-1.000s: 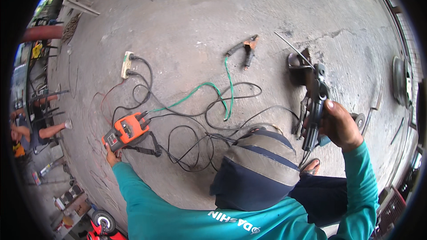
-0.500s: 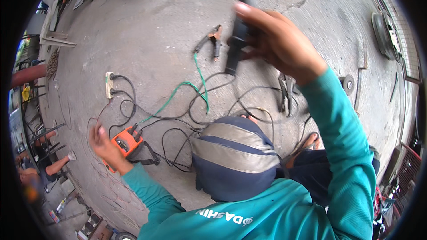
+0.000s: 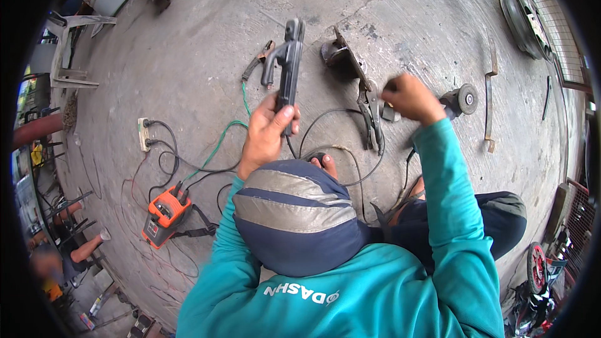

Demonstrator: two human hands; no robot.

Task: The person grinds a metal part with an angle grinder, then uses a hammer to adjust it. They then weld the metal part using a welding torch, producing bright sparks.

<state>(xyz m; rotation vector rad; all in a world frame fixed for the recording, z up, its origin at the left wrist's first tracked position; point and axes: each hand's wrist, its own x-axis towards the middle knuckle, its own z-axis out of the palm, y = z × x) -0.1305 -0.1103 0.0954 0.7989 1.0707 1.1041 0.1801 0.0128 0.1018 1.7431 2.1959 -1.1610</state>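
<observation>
My left hand is wrapped round the lower handle of a black welding electrode holder, which points away from me above the floor. A thin rod sticks out by its jaw end. My right hand is closed, its fingertips slightly blurred; I cannot make out whether anything is in it. Just left of it, locking pliers grip the near end of a dark steel plate with a short round piece against its left side. Behind the holder lies an earth clamp on a green cable.
An orange and black welding machine stands at the left, near a white socket block with two plugs. Black cables cross the floor. To the right lie an angle grinder, a bent metal bar and wheel rims. A person sits far left.
The electrode holder has passed from my right hand to my left. My left hand has come from beside the welding machine to the middle; my right has moved down beside the locking pliers.
</observation>
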